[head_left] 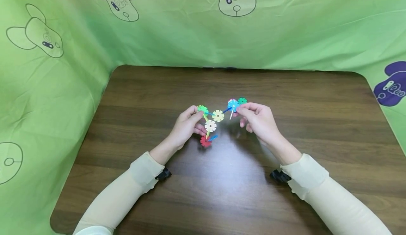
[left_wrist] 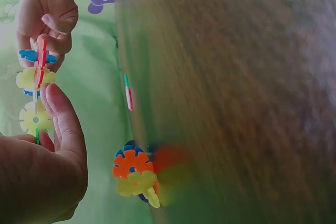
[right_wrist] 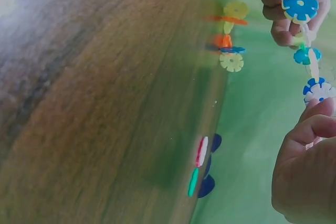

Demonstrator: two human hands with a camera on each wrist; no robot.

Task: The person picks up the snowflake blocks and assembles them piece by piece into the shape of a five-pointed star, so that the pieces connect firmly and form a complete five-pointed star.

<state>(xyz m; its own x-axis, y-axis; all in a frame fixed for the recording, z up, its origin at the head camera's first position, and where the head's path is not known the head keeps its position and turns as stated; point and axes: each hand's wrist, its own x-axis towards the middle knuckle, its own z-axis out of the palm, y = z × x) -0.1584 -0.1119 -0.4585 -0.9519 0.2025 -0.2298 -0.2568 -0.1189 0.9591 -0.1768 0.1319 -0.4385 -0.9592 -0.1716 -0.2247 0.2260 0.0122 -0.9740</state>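
A branching chain of notched plastic discs hangs between my two hands above the table. In the head view my left hand (head_left: 185, 127) pinches a green disc (head_left: 202, 110) at the chain's left end. From there run a yellow disc (head_left: 218, 115), and below it a white disc (head_left: 210, 126) and a red disc (head_left: 205, 141) with a blue disc (head_left: 213, 138) edge-on. My right hand (head_left: 258, 120) pinches the right end at a blue disc (head_left: 233, 104), with a white disc (head_left: 232, 113) edge-on below and a dark green disc (head_left: 242, 101) behind. Fingertips partly hide both ends.
The brown wooden table (head_left: 222, 199) lies under the hands, with a green printed curtain (head_left: 177, 34) behind it. Both wrist views also show an orange disc (left_wrist: 131, 163) grouped with yellow and blue ones, and a thin green disc (right_wrist: 193, 182), near the table's edge.
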